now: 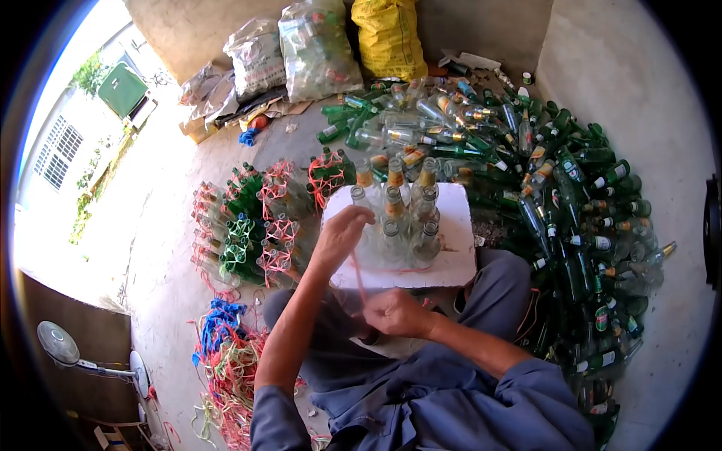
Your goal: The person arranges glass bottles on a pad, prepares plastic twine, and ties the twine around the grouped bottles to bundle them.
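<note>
A group of several colourless glass bottles stands upright on a white board in front of me. My left hand is closed at the group's near left side, beside the bottle necks. A thin pink plastic string runs down from it to my right hand. That right hand is a closed fist above my lap, just off the board's near edge, gripping the string. Where the string goes around the bottles is hard to make out.
Bundles of bottles tied with pink string stand left of the board. A large heap of loose green and colourless bottles lies behind and right. Tangled string, full sacks and a fan are around me.
</note>
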Motion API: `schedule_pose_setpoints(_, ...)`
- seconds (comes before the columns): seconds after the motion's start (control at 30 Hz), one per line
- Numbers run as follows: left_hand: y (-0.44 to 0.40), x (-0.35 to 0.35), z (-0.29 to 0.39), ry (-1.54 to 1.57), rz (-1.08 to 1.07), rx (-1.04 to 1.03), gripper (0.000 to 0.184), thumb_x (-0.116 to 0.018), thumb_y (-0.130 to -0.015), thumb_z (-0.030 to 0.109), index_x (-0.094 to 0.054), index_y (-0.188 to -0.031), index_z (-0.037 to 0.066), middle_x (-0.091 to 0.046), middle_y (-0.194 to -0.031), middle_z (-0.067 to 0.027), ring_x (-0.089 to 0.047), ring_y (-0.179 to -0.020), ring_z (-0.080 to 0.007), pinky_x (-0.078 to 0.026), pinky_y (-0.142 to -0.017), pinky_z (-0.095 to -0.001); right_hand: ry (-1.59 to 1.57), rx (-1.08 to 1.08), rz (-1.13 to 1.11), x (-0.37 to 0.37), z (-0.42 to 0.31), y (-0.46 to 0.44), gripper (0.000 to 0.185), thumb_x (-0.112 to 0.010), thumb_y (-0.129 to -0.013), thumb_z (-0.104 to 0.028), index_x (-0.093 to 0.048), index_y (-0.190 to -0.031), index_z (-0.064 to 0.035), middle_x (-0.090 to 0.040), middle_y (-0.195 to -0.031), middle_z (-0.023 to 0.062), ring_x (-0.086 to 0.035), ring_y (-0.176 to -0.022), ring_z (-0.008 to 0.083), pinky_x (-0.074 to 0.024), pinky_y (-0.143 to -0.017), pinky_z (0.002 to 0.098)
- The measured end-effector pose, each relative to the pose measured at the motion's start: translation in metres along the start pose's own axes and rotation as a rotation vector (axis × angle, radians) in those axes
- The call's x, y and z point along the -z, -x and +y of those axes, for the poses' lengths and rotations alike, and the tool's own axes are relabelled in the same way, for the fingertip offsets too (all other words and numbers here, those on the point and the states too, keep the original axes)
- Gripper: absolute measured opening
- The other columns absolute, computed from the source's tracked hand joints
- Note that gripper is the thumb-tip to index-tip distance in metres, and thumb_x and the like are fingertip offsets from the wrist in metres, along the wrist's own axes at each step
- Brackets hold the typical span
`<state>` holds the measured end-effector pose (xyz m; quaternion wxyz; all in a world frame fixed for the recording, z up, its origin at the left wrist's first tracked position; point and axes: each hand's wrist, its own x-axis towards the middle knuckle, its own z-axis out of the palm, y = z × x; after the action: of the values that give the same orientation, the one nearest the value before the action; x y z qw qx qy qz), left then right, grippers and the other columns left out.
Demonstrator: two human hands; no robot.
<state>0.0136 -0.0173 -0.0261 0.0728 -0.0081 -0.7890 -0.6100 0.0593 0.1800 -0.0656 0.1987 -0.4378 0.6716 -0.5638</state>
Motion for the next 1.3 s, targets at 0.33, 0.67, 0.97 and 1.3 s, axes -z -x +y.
schedule_pose_setpoints(0.33,0.048,0.026,0.009,-0.411,0.021,-0.180,0.078,-0.067,-0.070,0.000,-0.039,-0.142,0.007,-0.045,-0.140,-0.0184,-0.059,-0.111,-0.0277,-0.049,-0.089,-0.0369,-0.159,-0.094,0.040,0.001,-0.032,-0.004,0.030,-0.058,-0.089,-0.018,-0.052,-0.066,0.0014,-0.045,-0.055,0.0141,-0.041,-0.051,0.0147,-0.0405,-0.053,0.0359)
schedule_pose_setpoints(0.67,0.036,0.007,0.012,-0.797,0.090,-0.389,0.055,-0.064,-0.077,0.004,-0.053,-0.130,0.012,-0.056,-0.129,-0.0165,-0.063,-0.099,-0.0347,-0.052,-0.081,-0.0418,-0.224,-0.069,0.090,-0.006,-0.039,-0.009,0.029,-0.056,-0.089,-0.015,-0.053,-0.066,0.0014,-0.046,-0.054,0.0095,-0.043,-0.053,0.0121,-0.0402,-0.053,0.0343)
schedule_pose_setpoints(0.97,0.031,0.006,0.011,-0.739,0.150,-0.269,0.043,-0.070,-0.077,0.011,-0.062,-0.120,0.018,-0.070,-0.102,-0.0064,-0.068,-0.080,-0.0262,-0.054,-0.069,-0.0358,-0.796,-0.307,0.387,0.061,-0.052,-0.013,0.026,-0.057,-0.088,-0.013,-0.063,-0.067,0.0001,-0.048,-0.054,-0.0017,-0.036,-0.046,0.0031,-0.0267,-0.044,0.0196)
schedule_pose_setpoints(1.3,0.031,0.003,0.003,-0.661,0.184,-0.207,0.043,-0.073,-0.078,0.012,-0.064,-0.119,0.018,-0.069,-0.107,-0.0078,-0.068,-0.070,-0.0250,-0.054,-0.064,-0.0339,-0.132,0.063,0.135,-0.002,-0.063,-0.028,0.024,-0.056,-0.088,-0.009,-0.054,-0.065,-0.0012,-0.053,-0.059,0.0152,-0.050,-0.052,0.0285,-0.0423,-0.055,0.0370)
